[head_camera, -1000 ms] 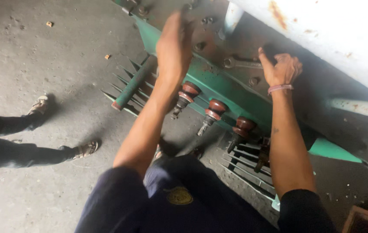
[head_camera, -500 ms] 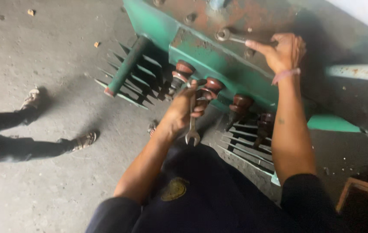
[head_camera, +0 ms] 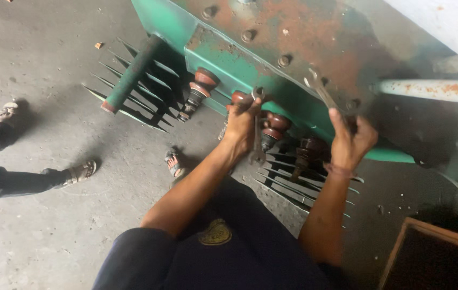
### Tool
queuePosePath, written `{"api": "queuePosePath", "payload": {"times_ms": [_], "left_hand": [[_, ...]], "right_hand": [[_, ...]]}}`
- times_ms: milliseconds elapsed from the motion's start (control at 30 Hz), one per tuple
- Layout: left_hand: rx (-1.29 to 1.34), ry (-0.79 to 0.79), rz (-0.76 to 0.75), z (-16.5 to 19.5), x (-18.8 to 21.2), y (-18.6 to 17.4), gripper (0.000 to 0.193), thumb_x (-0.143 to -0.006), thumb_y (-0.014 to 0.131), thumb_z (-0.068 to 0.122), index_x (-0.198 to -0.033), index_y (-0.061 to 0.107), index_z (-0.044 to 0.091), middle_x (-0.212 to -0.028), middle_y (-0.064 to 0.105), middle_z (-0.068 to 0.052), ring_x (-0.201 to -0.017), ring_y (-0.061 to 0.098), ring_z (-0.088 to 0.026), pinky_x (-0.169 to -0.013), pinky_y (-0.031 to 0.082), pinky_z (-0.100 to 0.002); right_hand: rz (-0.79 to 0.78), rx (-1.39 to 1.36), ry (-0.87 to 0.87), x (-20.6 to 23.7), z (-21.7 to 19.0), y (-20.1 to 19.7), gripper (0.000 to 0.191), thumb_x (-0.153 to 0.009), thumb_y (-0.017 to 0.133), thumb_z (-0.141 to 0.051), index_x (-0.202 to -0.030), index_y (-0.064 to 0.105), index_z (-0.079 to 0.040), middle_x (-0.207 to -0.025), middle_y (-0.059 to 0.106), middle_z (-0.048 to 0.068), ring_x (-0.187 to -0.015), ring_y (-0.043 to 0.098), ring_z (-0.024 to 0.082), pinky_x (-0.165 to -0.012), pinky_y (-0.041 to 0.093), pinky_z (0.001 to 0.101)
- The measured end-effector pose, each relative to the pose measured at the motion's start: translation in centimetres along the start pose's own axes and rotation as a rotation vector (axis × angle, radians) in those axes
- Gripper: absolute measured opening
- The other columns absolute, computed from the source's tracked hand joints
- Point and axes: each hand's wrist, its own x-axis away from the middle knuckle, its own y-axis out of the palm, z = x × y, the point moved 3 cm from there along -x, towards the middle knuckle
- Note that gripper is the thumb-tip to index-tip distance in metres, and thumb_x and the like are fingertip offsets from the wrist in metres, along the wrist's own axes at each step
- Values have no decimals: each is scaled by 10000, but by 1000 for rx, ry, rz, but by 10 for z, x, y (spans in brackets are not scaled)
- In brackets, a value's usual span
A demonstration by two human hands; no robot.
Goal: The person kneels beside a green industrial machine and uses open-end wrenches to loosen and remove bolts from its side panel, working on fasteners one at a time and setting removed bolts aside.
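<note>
Dark navy short sleeves, a badge on the shirt (head_camera: 215, 233), a sandal (head_camera: 173, 161).

Light: soft daylight, even, moderately bright.
Shadows: dark under the green machine (head_camera: 223, 59), faint on the floor (head_camera: 51, 236).
Glare: pale overexposed top-right corner.
Sharpness: slight motion softness throughout.

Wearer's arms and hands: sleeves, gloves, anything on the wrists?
Both forearms bare, no gloves on the left hand or the right hand. Short dark navy sleeves end above the elbows. A thin pinkish band circles the right wrist.
</note>
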Motion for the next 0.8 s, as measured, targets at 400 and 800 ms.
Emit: {"api": "queuePosePath", "payload": {"times_ms": [400, 800], "left_hand": [[128, 406, 176, -63, -71, 45, 516, -1068, 464, 36, -1580, 405, 66, -1092, 671, -122, -748, 679, -209, -634, 558, -323], [337, 229, 176, -57, -71, 33, 310, -1068, 529, 22, -1372, 592, 21, -948, 667, -81, -713, 629, -206, -679, 551, -361]], "right_hand": [[117, 64, 233, 43, 33, -49, 478, -908, 907, -376, -726, 631, -32, -674, 535, -35, -647, 441, 85, -611, 346, 281], [144, 228, 336, 66, 1, -43, 437, -890, 901, -372, -793, 697, 2, -671, 552, -13, -634, 462, 84, -574, 346, 288]]}}
